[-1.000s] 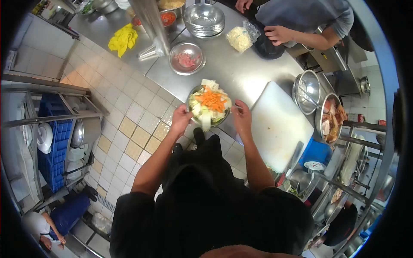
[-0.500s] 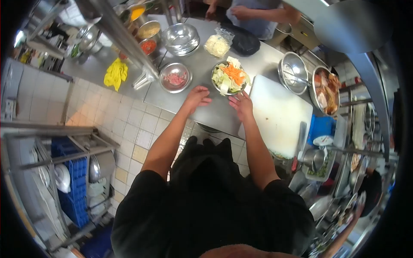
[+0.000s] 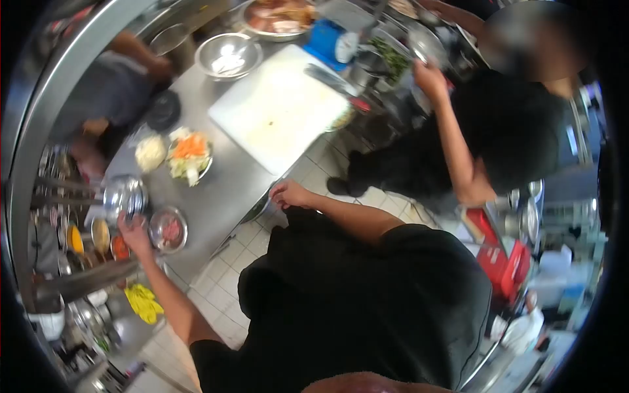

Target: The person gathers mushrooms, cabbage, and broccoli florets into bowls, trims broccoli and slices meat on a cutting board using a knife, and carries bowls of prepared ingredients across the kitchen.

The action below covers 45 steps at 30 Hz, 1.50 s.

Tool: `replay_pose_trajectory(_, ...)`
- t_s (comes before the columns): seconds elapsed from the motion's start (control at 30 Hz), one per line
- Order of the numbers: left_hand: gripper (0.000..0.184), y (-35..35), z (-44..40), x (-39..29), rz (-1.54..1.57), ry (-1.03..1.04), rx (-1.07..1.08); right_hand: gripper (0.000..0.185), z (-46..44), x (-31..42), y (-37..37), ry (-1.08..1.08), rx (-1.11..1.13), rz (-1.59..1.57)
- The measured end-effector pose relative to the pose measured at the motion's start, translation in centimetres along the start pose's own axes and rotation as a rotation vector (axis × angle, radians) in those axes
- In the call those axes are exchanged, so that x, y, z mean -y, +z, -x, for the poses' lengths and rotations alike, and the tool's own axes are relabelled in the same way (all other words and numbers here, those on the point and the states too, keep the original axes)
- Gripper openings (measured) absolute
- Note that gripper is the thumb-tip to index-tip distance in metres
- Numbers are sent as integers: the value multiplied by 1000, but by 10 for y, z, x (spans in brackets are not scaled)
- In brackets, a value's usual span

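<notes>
The stack of metal bowls (image 3: pixel 124 195) sits on the steel counter (image 3: pixel 219 187), toward 9 o'clock in the view; the left hand (image 3: pixel 135 237) is at its 6 o'clock side, fingers spread, though blur leaves it unclear whether they touch a rim; the right hand (image 3: pixel 290 194) is well apart toward 3 o'clock, by the counter's edge, its fingers loosely bent, and I cannot tell whether the tips meet; the bowl of pink meat (image 3: pixel 155 234) lies at the stack's 4 o'clock, the bowl of cut vegetables (image 3: pixel 209 164) at its 2 o'clock. Each bowl should be light and stiff, the whole stack rather heavier; smooth metal likely turns slippery under wet fingers, and nested walls may cling or slide; it would dent sooner than break; the best hold is the top rim, thumb inside and fingers beneath the lip, or both hands at 3 and 9 o'clock for the whole stack.
</notes>
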<state>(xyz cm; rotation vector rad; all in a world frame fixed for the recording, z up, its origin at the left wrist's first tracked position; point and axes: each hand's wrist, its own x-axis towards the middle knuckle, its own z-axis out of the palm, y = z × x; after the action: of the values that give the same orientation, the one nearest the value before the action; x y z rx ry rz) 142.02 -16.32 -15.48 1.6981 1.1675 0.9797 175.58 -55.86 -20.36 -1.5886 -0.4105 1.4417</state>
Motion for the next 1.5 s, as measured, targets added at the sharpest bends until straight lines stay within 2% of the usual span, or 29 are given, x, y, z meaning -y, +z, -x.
replay_pose_trajectory(0.13, 43, -12, -38, -36, -825, -61, 221, 17, 31, -11, -34, -13, -165, -50)
replay_pose_trajectory(0.23, 39, -18, -46, -58, -923, -33, 348, 19, 49, -28, -62, 37, -283, -167)
replay_pose_trajectory(0.27, 35, -14, -40, -67, -750, -124, 295, 19, 56, -31, -70, 55, -308, -143)
replay_pose_trajectory(0.37, 36, -15, -35, -95, -689, -152, 363, 20, 79, -49, -84, 121, -372, -100)
replay_pose_trajectory(0.47, 38, -29, -61, -45, -898, 234, 250, 21, 87, -73, -93, 153, -420, -146)
replay_pose_trajectory(0.57, 41, -23, -49, -76, -1006, 214, -69, 22, 92, -93, -89, 148, -454, -199)
replay_pose_trajectory(0.6, 46, -21, -44, -83, -947, 162, -168, 22, 93, -99, -87, 140, -459, -198)
replay_pose_trajectory(0.7, 52, -11, -18, -118, -357, -5, -211, 22, 94, -97, -79, 115, -443, -85)
replay_pose_trajectory(0.73, 51, -9, -8, -128, -425, 49, -212, 20, 92, -98, -78, 101, -445, -38)
replay_pose_trajectory(0.83, 42, 17, 33, -138, 113, -10, -206, 19, 89, -100, -69, 86, -445, -4)
replay_pose_trajectory(0.93, 36, 34, 91, -153, 221, -106, -85, 17, 92, -106, -63, 72, -417, 0)
replay_pose_trajectory(0.97, 36, 41, 112, -150, 293, -208, -34, 17, 91, -108, -61, 62, -389, 20)
replay_pose_trajectory(1.0, 35, 43, 137, -150, 370, -309, -20, 22, 98, -106, -60, 33, -353, 194)
replay_pose_trajectory(1.03, 34, 47, 166, -162, 282, -190, 69, 24, 86, -133, -74, -194, -330, 547)
replay_pose_trajectory(1.07, 35, 56, 194, -159, 297, -121, 3, 25, 78, -151, -90, -337, -209, 830)
replay_pose_trajectory(1.1, 36, 53, 214, -141, 199, -225, 95, 22, 60, -186, -114, -633, -108, 977)
replay_pose_trajectory(1.13, 36, 58, 234, -135, 330, -306, 109, 18, 65, -178, -116, -536, -42, 1144)
replay_pose_trajectory(1.17, 37, 65, 260, -130, 445, -380, 60, 18, 74, -181, -110, -300, -121, 608)
replay_pose_trajectory(1.2, 40, 67, 280, -125, 276, -462, 39, 13, 83, -178, -116, -629, 13, 774)
replay_pose_trajectory(1.23, 42, 63, 303, -122, 298, -463, 6, 10, 89, -174, -122, -982, 113, 906)
replay_pose_trajectory(1.27, 44, 61, 326, -120, 318, -457, 12, 16, 118, -156, -115, -507, 86, 866)
replay_pose_trajectory(1.33, 44, 49, 374, -105, 291, -478, -91, 14, 138, -172, -111, -57, -89, 403)
replay_pose_trajectory(1.4, 44, 55, 414, -97, 324, -524, -174, 15, 118, -220, -172, 132, -58, 349)
replay_pose_trajectory(1.47, 44, 42, 462, -82, 353, -630, -287, 18, 169, -167, -136, 336, -90, 332)
replay_pose_trajectory(1.5, 45, 34, 485, -76, 323, -705, -335, 19, 182, -159, -131, 334, -79, 379)
